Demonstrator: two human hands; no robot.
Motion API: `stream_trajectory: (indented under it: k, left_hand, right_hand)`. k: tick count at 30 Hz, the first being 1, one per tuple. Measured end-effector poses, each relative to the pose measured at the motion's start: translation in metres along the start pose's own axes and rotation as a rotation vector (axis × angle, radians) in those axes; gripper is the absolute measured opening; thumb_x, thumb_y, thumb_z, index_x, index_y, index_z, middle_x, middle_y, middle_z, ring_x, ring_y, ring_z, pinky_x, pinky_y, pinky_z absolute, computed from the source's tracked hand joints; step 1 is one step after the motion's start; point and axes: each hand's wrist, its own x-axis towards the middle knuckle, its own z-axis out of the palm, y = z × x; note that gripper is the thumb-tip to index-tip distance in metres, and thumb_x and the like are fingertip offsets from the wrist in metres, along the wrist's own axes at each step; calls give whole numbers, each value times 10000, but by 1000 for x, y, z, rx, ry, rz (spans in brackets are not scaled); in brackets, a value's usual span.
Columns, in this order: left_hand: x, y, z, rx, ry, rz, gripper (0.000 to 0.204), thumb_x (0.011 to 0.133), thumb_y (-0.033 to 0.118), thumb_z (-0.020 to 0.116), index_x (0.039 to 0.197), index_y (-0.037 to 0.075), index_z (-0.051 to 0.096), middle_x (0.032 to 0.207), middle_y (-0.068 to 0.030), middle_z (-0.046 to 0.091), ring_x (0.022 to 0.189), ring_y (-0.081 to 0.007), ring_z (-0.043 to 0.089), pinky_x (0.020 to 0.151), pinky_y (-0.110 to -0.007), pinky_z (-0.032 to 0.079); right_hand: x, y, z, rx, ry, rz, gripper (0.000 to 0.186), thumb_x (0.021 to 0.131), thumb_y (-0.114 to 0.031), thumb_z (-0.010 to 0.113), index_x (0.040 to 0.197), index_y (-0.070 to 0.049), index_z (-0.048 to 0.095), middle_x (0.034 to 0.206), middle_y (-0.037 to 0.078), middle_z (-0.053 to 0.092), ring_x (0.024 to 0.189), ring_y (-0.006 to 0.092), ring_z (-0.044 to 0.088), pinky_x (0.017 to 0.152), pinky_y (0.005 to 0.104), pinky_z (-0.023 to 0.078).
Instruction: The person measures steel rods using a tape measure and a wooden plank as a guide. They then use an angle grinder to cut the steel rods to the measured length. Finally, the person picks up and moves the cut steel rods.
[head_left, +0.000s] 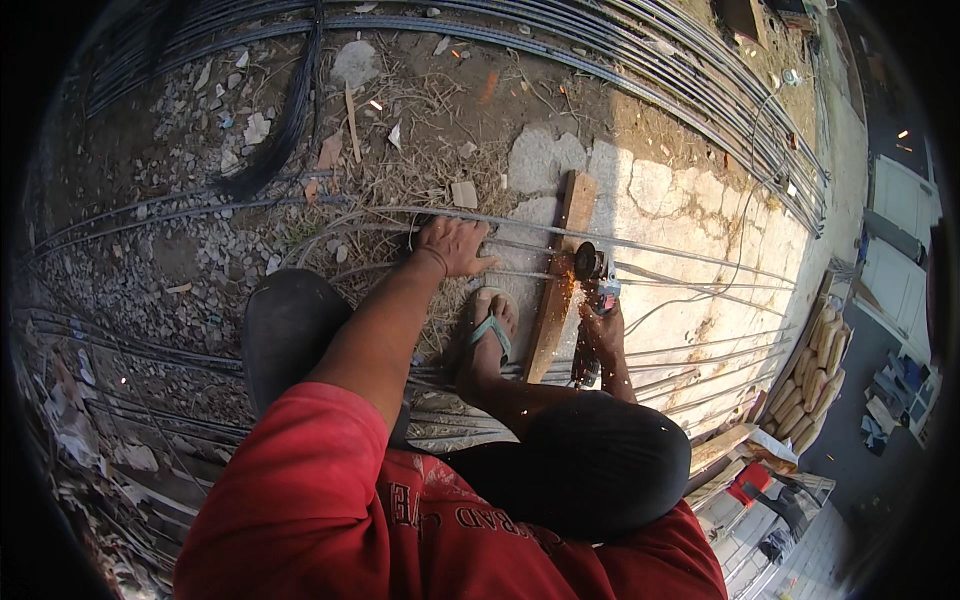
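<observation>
One wooden plank (555, 310) lies on the ground in front of the person, its long side pointing away from them. At least three thin metal rods (520, 221) cross it side by side; more run near its closer end, too tangled to count.

One grinder (603, 292) sits at the plank's right edge, its single round disc (584, 262) at the rods there, and orange sparks (572, 280), too many to number, spray down along the wood. The right hand (603, 330), just right of the plank, has its fingers closed around the grinder. The left hand (455, 245), left of the plank, rests on the rods with its fingers spread; whether any fingertip curls round a rod I cannot tell.

One bare foot (490, 310) in one sandal with a pale green strap (492, 335) is planted left of the plank, near it. Two dark-covered knees show, one to the plank's left and one at its near end.

Beyond the plank's far end runs one big bundle of rods (480, 38). To the plank's right, one thin black cord (741, 240) curves over the pale concrete (670, 215). Farther right stands one pile of sacks (812, 375), at least six, overlapping.
</observation>
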Motion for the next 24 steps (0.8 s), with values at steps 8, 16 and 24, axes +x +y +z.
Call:
stream_trajectory:
  k: [8,16,24]
  left_hand:
    - [-13,-13,1,-4,50,-23,850,858,796,591,1315,80,611,1216,-184,709,1137,-350,694,980,-502,515]
    - [-47,-21,-56,36,774,4,423,1012,490,641,1184,107,692,1075,-163,740,986,-388,704,940,-496,517]
    - [-32,-32,-57,-75,145,-387,439,1010,539,613,1086,125,736,1022,-135,742,1062,-346,678,937,-523,463]
  right_hand:
    - [-16,-18,16,67,43,-37,319,924,-198,746,1148,-48,577,817,56,627,670,149,617,593,327,514]
    - [-44,-6,-6,599,332,90,352,925,-211,731,1161,-24,549,862,73,629,665,178,656,600,334,544]
    - [-64,8,-13,543,368,50,377,916,-162,745,1213,-23,557,880,67,642,684,168,656,620,326,540]
